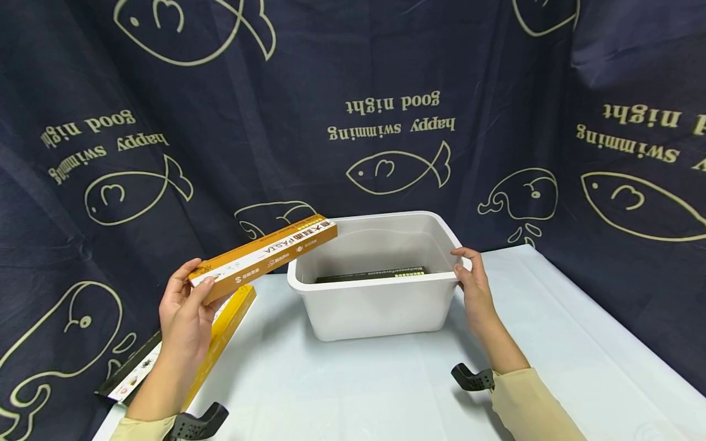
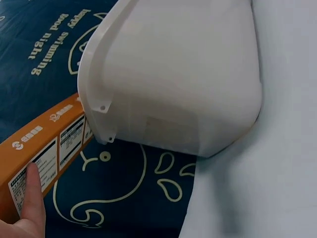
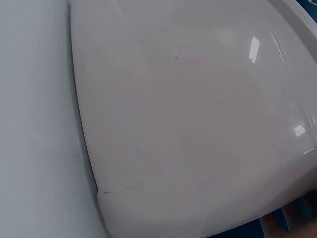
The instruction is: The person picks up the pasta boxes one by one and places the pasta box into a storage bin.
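Observation:
My left hand point(image 1: 187, 312) grips one end of an orange and white pasta box point(image 1: 265, 254), thumb on the near side. The box is held in the air, tilted, its far end over the left rim of a white plastic bin point(image 1: 380, 312). In the left wrist view, a finger lies along the labelled face of the pasta box point(image 2: 49, 153). At the bin's right rim, my right hand point(image 1: 473, 285) pinches the edge between thumb and fingers. Inside the bin lies a black box point(image 1: 375, 274) lettered "Blackpepperflavorsauce", partly hidden by the front wall.
On the table's left side lie a yellow box point(image 1: 226, 331) and a black and white box point(image 1: 135, 373), both partly behind my left forearm. A dark blue curtain point(image 1: 309, 110) with fish prints hangs behind and beside the pale table point(image 1: 342, 392).

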A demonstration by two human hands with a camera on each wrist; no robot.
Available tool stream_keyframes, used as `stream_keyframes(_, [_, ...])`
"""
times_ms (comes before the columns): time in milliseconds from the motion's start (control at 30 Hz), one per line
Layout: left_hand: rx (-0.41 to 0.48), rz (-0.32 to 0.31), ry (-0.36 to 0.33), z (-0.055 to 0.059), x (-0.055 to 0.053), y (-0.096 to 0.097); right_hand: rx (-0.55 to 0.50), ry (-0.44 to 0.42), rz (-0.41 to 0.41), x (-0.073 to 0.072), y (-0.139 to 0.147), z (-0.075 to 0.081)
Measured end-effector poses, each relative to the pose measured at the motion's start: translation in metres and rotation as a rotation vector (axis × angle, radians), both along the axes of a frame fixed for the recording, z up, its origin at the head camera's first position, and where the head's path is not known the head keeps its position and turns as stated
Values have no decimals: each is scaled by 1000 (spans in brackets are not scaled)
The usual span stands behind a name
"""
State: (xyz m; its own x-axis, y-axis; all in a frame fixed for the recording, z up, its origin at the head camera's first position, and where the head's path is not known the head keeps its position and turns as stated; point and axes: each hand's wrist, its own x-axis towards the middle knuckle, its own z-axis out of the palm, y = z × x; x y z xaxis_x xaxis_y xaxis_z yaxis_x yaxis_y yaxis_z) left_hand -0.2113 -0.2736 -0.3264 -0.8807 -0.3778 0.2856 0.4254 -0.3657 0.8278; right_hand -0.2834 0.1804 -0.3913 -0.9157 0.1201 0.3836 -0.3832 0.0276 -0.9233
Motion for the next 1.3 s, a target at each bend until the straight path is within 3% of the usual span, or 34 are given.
stream_keyframes(233, [-82,-19,-8,4,-7,-4,-6,1,6,0,-1,0])
stream_keyframes(567, [-118,-50,10,10,-21,-3,-13,10,2,0,-2,0])
stream_keyframes(1300, [-242,-108,-33,16,-58,24,-5,20,-4,-2,0,-4])
